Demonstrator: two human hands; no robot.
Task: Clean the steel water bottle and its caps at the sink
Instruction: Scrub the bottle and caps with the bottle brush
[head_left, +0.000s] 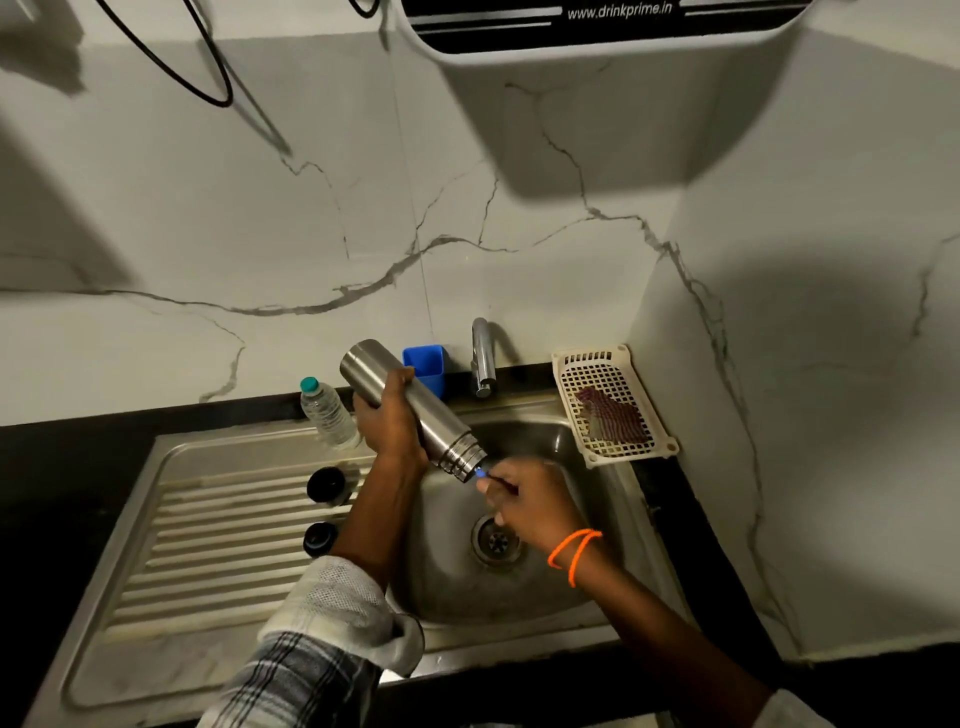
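Plaid sleeve nearest the lens, rolled cuff, left forearm running up from it. Left hand wraps the steel bottle around mid-body, fingers curled round the far side, thumb up near the closed base. Bottle is tilted: base up and away from the hand toward the wall, threaded mouth down and toward the right hand, hanging over the sink basin.

Right hand sits just below and beside the bottle mouth, fingers pinching a thin dark stick with a blue tip; tip is right at the mouth rim, cannot tell if it is inside. Blurred. Orange thread band on the right wrist. Drain directly under the right hand.

Two black caps on the ribbed drainboard, beside the left forearm on its outer side; the larger is nearer the left hand, the smaller nearer the sleeve. Apart from each other, not touching the arm.

Clear plastic bottle with teal cap stands just left of the left hand. Blue cup behind the steel bottle, at the wall. Tap beyond the right hand. White basket with a striped cloth in it lies on the ledge past the right hand.
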